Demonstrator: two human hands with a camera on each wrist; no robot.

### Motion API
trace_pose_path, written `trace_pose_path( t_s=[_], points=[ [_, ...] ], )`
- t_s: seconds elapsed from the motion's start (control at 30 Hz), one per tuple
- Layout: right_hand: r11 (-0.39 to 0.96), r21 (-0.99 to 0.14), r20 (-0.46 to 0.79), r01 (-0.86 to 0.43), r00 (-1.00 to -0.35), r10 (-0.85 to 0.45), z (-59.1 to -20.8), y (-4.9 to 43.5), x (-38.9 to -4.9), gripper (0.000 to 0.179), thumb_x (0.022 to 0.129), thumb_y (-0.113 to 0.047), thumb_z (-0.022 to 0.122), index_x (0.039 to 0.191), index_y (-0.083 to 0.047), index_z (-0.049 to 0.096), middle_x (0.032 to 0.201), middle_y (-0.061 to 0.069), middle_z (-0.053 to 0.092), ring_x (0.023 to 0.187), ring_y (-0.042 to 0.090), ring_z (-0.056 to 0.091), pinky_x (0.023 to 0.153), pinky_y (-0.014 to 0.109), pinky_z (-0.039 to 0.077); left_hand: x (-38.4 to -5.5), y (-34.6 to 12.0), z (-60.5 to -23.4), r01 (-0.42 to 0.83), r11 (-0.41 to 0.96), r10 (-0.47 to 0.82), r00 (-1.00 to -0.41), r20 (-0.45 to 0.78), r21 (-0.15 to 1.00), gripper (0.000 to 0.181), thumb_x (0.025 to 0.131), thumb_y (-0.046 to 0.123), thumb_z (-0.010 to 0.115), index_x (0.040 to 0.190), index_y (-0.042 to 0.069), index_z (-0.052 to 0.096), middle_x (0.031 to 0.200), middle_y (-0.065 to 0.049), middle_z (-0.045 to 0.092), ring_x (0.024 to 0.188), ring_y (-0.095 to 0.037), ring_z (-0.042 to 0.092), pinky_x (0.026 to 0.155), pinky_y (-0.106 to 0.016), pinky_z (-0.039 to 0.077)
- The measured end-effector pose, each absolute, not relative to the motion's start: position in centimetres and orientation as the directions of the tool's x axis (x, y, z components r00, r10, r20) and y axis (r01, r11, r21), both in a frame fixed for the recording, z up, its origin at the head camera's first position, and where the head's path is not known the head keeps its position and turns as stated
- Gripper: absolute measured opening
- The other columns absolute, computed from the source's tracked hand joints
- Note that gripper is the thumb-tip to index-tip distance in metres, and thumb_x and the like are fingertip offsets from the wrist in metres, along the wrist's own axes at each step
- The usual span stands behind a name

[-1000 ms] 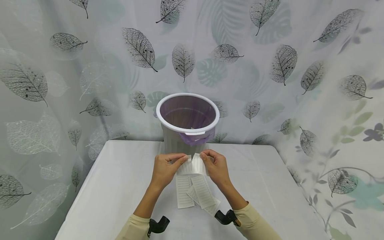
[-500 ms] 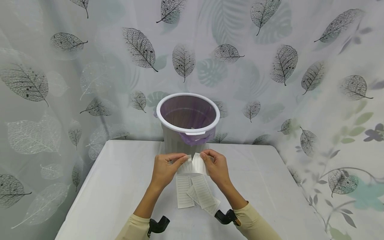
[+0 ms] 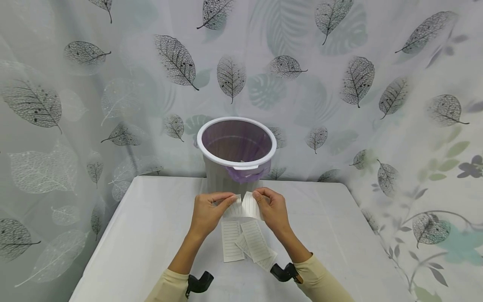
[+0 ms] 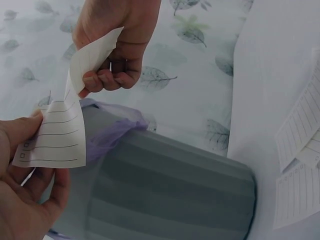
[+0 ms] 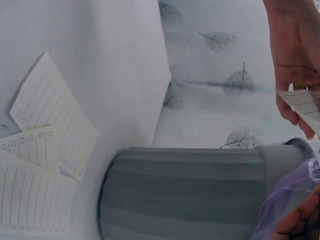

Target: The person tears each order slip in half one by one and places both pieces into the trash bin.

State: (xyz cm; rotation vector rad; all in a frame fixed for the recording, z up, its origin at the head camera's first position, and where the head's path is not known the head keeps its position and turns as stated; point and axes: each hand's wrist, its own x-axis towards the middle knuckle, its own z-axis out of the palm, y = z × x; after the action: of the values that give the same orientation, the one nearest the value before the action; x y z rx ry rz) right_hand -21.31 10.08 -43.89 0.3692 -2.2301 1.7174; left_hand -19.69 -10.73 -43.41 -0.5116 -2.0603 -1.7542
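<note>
A sheet of lined paper [image 3: 249, 207], torn partway down from its top edge, hangs between both hands. My left hand [image 3: 206, 211] pinches its left part between thumb and fingers; my right hand [image 3: 272, 208] pinches the right part. In the left wrist view the lined paper [image 4: 57, 135] twists between the hands, with small checkboxes along one edge. Below it on the table lie several lined slips: one slip [image 3: 231, 243] apart at the left, another slip [image 3: 255, 241] overlapping a slip [image 3: 268, 261] beneath it.
A grey bin [image 3: 219, 178] with a white rim and a purple liner bag [image 3: 245, 174] stands just beyond the hands at the table's far edge. A white cloth covers the table [image 3: 151, 226]. A leaf-print curtain [image 3: 143, 105] hangs behind.
</note>
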Motion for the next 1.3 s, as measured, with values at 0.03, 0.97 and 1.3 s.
trace_pose_path(
  t_s=[0.03,0.97,1.3],
  points=[
    [0.253,-0.889,0.389,-0.381,-0.921,-0.018,-43.9,10.1,-21.3,0.016,0.102,-0.014,0.070,0.093,0.000,0.076,0.089,0.009,0.073,0.075,0.019,0.064,0.058,0.025,0.054,-19.7,-10.7,-43.4,0.509,0.152,0.027,-0.859,0.511,0.847,0.012,0.090,0.017,0.084,0.096,0.006,0.084,0.093,0.004,0.078,0.089,-0.014,0.076,0.077,-0.033,0.061],
    [0.272,-0.904,0.346,-0.329,-0.938,0.018,-44.3,10.1,-21.6,0.014,0.101,-0.010,0.070,0.095,0.001,0.076,0.094,0.012,0.073,0.081,0.023,0.063,0.062,0.024,0.052,-19.5,-10.6,-43.2,0.516,0.150,0.023,-0.855,0.518,0.844,0.012,0.090,0.016,0.084,0.096,0.006,0.084,0.093,0.005,0.078,0.090,-0.015,0.076,0.079,-0.046,0.061],
    [0.278,-0.900,0.353,-0.335,-0.936,0.014,-41.0,9.3,-19.6,0.013,0.100,0.000,0.067,0.093,0.009,0.073,0.091,0.017,0.072,0.080,0.021,0.061,0.061,0.023,0.051,-19.3,-10.5,-43.1,0.516,0.140,0.022,-0.855,0.518,0.845,0.013,0.090,0.017,0.085,0.097,0.006,0.084,0.093,0.004,0.078,0.090,-0.015,0.076,0.080,-0.046,0.061]
  ],
)
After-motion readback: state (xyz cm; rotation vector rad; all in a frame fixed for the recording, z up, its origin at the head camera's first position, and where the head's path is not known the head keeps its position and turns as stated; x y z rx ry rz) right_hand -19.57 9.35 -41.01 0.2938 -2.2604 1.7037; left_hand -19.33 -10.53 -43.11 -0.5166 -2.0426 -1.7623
